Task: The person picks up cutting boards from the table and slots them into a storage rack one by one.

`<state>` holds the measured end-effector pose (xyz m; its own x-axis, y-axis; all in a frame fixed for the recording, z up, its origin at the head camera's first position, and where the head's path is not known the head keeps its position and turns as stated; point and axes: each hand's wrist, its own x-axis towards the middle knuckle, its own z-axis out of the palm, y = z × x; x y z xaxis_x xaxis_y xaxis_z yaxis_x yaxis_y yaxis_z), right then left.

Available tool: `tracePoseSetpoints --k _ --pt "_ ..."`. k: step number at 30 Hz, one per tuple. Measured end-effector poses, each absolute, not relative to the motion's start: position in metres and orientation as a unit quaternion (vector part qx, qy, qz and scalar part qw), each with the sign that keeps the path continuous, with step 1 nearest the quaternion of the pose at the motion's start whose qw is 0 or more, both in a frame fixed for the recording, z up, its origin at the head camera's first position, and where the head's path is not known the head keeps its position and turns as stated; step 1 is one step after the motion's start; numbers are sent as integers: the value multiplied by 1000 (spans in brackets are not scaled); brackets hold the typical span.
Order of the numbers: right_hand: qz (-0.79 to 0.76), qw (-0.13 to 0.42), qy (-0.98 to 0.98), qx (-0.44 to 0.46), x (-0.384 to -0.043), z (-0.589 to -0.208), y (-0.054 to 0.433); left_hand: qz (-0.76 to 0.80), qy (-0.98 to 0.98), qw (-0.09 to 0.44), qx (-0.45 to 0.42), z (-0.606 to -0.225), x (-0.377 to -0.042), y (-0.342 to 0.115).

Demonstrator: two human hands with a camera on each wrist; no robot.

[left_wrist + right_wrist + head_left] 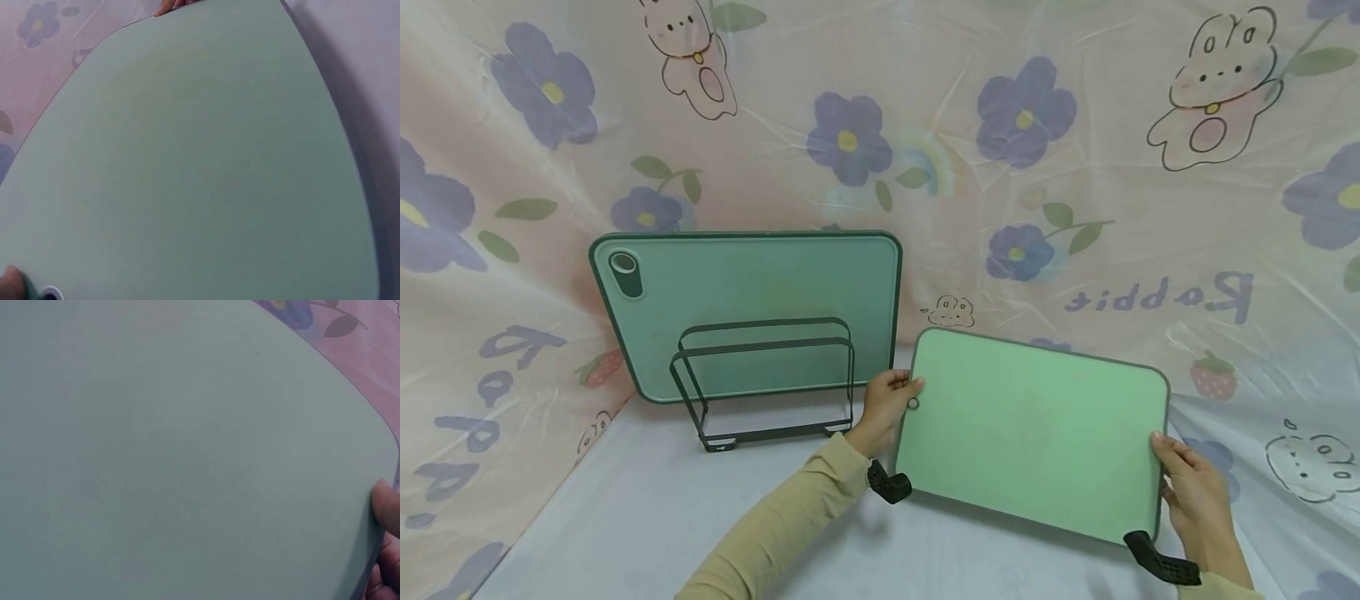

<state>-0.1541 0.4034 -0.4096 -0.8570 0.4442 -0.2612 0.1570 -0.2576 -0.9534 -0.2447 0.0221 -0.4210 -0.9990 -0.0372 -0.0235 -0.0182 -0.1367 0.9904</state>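
Note:
A light green cutting board (1037,433) with rounded corners and a thin grey edge is held up between both hands, tilted down to the right. My left hand (883,408) grips its left edge, the thumb on the face beside a small ring-shaped hole (913,403). On the opposite edge, my right hand (1198,483) pinches the board, with its thumb in front and fingers behind. The right wrist view shows that thumb (386,506) on the board's edge. Left of the hands, a darker green cutting board (775,292) with a handle hole stands in a black wire rack (760,343).
White cloth (610,492) covers the table. Behind it hangs a printed backdrop (925,75) with purple flowers and rabbits. The rack stands close by the left hand, and each wrist wears a black camera mount (889,483).

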Motion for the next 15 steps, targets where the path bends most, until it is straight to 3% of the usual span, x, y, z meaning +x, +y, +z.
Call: tracePoseSetpoints --k 15 --pt "770 135 -579 -234 -154 -398 403 -751 -660 12 15 -406 -251 22"
